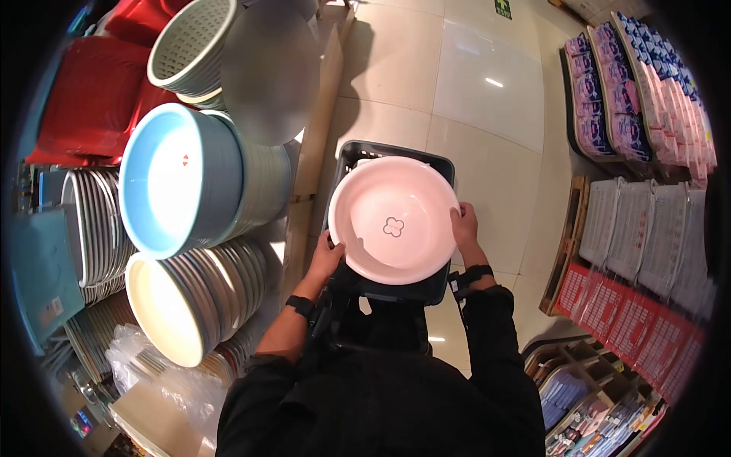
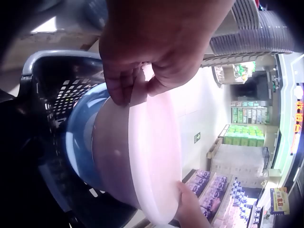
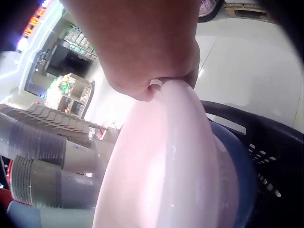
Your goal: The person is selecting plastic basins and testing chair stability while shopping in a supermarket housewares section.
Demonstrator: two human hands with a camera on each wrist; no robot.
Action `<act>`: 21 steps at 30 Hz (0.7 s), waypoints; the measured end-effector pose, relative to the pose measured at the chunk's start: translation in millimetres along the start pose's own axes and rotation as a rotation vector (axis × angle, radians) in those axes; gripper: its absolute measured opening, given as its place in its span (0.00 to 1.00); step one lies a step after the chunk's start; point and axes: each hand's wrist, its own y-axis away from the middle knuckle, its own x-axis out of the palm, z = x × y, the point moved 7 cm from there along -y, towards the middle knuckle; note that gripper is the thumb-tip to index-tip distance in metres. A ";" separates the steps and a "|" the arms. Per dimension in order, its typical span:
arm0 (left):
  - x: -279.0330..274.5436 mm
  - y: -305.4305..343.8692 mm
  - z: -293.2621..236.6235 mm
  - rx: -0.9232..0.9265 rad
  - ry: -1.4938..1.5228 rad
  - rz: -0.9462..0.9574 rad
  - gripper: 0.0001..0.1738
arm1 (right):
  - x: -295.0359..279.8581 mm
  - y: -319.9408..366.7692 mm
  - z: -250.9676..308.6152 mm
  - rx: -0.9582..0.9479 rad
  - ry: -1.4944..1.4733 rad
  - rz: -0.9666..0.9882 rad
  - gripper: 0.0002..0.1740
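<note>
A round pink basin (image 1: 392, 251) with a small clover-shaped mark inside is held by its rim between both hands. My left hand (image 1: 326, 255) grips the rim at the near left, thumb on one side and fingers on the other. On the opposite side my right hand (image 1: 464, 225) pinches the rim. Below the pink basin, a blue basin (image 2: 80, 137) sits in a black shopping basket (image 1: 442, 164) with perforated walls. The right wrist view also shows the blue basin (image 3: 240, 161) beneath the pink one.
Stacked basins, including a light blue one (image 1: 160, 183) and a cream one (image 1: 160, 305), line the left side. Red stools or tubs (image 1: 91, 99) stand behind them. Pink packs (image 1: 594, 91) and red crates (image 1: 609, 297) border the tiled aisle (image 1: 487, 99) on the right.
</note>
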 end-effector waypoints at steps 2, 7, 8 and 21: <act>3.1 20.2 -26.6 0.096 0.020 -0.019 0.30 | -14.9 4.2 17.7 -0.088 -0.150 -0.016 0.19; -29.2 105.5 -119.2 0.463 0.117 -0.098 0.35 | -49.3 35.5 131.1 -0.352 -0.446 0.041 0.18; -42.4 132.1 -137.9 0.482 0.087 -0.128 0.36 | -53.5 51.1 170.3 -0.375 -0.506 0.083 0.20; -242.2 434.0 -130.8 1.103 0.310 -1.020 0.35 | 72.4 332.7 490.2 -0.861 -0.919 0.805 0.31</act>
